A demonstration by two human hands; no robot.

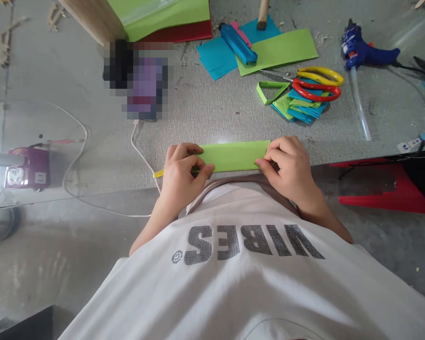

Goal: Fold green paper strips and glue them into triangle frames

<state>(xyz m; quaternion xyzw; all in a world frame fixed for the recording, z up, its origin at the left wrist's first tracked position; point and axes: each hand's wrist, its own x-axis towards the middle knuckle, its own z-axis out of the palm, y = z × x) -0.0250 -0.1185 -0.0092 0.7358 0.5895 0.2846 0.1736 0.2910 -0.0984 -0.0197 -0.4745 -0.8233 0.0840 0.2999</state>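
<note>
Paper strip (pixel 235 157), light green and stretched lengthwise, sits at the centre of the dial if twelve o'clock points away from the person. Left hand (pixel 184 172) pinches its nine o'clock end between thumb and bent fingers; right hand (pixel 288 163) does likewise at three. How firm either pinch is, I cannot tell.

The near edge, at six, runs just beside the rim of the table (pixel 216 106) and the white shirt (pixel 233 203). If the body leans in, the cloth could brush the paper strip and skew it. Uneven pull from the hands could bend it, and a thumb pressing too hard near the edge could leave an unwanted crease.

White cable (pixel 132 137) passes close by the left wrist, up to a pixelated device (pixel 147 87) at ten o'clock; a sweep of that arm could snag it and tug the device. A yellow item (pixel 158 174), mostly hidden, pokes out beyond the left hand at nine.

Toward two o'clock, scissors (pixel 317 85) lie over folded paper pieces (pixel 302 111); grabbing them carelessly could scatter the pile. Farther along that line rests a glue gun (pixel 370 54); a hot nozzle, if powered, could burn skin.
</note>
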